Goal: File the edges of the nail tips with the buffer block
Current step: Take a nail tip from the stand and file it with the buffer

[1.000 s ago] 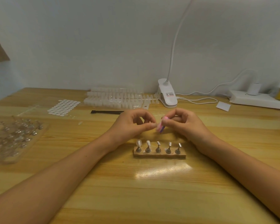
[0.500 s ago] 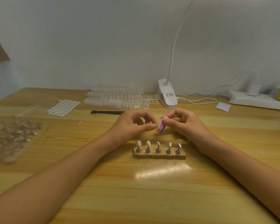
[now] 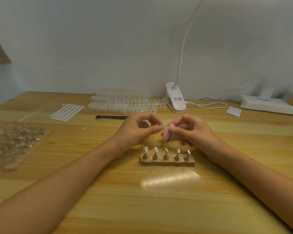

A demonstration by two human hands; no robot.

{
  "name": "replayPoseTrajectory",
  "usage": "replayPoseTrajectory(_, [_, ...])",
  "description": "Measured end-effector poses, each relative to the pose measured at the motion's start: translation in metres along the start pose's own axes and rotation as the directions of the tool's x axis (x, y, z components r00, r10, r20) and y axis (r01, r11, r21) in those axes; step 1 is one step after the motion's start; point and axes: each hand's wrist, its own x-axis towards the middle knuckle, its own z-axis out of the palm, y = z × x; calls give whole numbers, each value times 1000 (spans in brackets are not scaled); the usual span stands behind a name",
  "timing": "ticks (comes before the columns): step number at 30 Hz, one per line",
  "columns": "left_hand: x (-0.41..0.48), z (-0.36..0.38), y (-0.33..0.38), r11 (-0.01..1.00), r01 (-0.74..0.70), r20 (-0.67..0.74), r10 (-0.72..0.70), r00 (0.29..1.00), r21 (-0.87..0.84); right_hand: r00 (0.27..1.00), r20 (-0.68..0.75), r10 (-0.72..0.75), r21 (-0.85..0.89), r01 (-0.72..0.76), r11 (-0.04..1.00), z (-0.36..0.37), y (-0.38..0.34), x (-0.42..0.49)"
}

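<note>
I see wooden table (image 3: 159,208). Clear tray (image 3: 12,168) at 9 o'clock holds metal holders (image 3: 15,141). Left hand (image 3: 139,130): thumb and forefinger pinched, content too small to tell. Right hand (image 3: 193,130) pinches buffer block (image 3: 167,136), between both hands, 12 o'clock of wooden stand (image 3: 167,163); five pegs, two leftmost bearing nail tips (image 3: 145,149). Block pink, purple-edged.

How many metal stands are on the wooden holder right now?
5, all in a row on the wooden holder: leftmost stand, second stand, middle stand, fourth stand, rightmost stand. None look hidden.
</note>
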Motion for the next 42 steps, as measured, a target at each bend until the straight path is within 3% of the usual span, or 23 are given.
replayPoseTrajectory(2, [0,-1,-1,1000,10,-26,-10,1000,-10,995,94,-22,-47,26,999,4,1,-1])
replayPoseTrajectory(6, [-1,2,1,996,-40,65,35,997,74,993,-115,-9,45,14,999,-2,1,0])
replayPoseTrajectory(7, [-1,1,1,998,-40,26,39,999,52,995,-101,1,41,3,999,-3,1,1])
replayPoseTrajectory(10, [-1,-2,0,999,-36,-69,35,997,-7,993,115,-31,-15,33,999,2,0,-1])
replayPoseTrajectory(15, [-2,2,2,987,-105,-33,109,993,118,1000,-30,-11,37,12,999,-3,3,1])
replayPoseTrajectory(19, [-2,0,3,988,-118,-93,128,987,100,990,135,-32,6,31,999,1,3,0])
replayPoseTrajectory(23, [-2,2,5,980,-144,-51,152,987,134,994,-113,14,82,-5,997,-6,5,4])
replayPoseTrajectory(25, [-2,1,4,983,-131,-57,139,989,126,985,-171,27,83,-12,996,-7,6,5])
replayPoseTrajectory(32, [2,-1,-2,996,90,-90,-90,992,-5,999,6,-38,-116,38,993,0,6,0])
replayPoseTrajectory(37, [2,-2,-1,994,106,-44,-107,993,-17,983,-127,-135,-438,66,896,1,10,1])
replayPoseTrajectory(39, [2,-1,-1,995,102,-31,-102,994,-10,954,-135,-269,-488,172,856,2,8,-1])
replayPoseTrajectory(42, [3,-2,-1,995,99,-4,-99,995,-3,907,-28,-420,-515,347,783,3,3,-6])
